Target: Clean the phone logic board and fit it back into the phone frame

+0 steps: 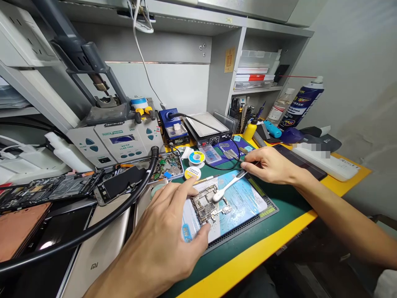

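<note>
My left hand (169, 225) reaches in from the lower left, fingers spread, thumb and index finger at the edges of a bare phone circuit board (203, 205). The board lies on a blue-and-white printed pad (248, 194). A white brush (228, 186) rests across the board, its head down on it and its darker handle end close under my right hand. My right hand (269, 164), at the pad's far right, pinches thumb and index finger on what looks like slim metal tweezers (234, 156); the fingers partly hide them.
A hot-air station (119, 140) stands at the back left, its black hose (124, 211) curving over phones (96, 252) at the left. Solder spools (196, 157), a heating plate (207, 124), a yellow bottle (249, 130) and a spray can (302, 103) stand behind. The yellow table edge (248, 260) runs in front.
</note>
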Action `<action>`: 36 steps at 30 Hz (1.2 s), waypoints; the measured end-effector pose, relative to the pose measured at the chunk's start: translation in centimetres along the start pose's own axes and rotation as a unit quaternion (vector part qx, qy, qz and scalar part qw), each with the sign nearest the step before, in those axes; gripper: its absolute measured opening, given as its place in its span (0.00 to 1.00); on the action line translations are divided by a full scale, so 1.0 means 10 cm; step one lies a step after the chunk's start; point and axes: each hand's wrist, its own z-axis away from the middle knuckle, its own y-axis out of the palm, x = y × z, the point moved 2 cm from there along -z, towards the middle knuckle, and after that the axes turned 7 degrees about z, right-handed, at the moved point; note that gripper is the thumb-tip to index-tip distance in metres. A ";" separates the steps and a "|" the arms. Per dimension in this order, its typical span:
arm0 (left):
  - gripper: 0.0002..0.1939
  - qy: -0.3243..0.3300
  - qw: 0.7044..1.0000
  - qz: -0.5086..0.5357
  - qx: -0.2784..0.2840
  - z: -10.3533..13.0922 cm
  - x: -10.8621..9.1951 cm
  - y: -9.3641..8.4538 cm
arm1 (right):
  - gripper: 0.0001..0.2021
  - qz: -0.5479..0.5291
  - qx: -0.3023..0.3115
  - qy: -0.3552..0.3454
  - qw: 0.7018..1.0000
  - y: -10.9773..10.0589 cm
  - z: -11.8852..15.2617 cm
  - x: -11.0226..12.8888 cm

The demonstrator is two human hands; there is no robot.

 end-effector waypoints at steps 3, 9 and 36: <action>0.34 0.002 1.000 -0.003 0.000 0.00 0.00 0.00 | 0.15 0.018 -0.016 0.013 1.000 0.03 -0.01 -0.05; 0.32 0.006 1.000 -0.004 -0.002 0.00 -0.01 -0.01 | 0.12 0.035 -0.036 -0.012 0.999 0.11 0.01 0.04; 0.32 -0.026 0.999 0.022 0.022 -0.02 -0.02 0.00 | 0.14 0.036 -0.198 0.018 0.979 0.40 -0.06 -0.24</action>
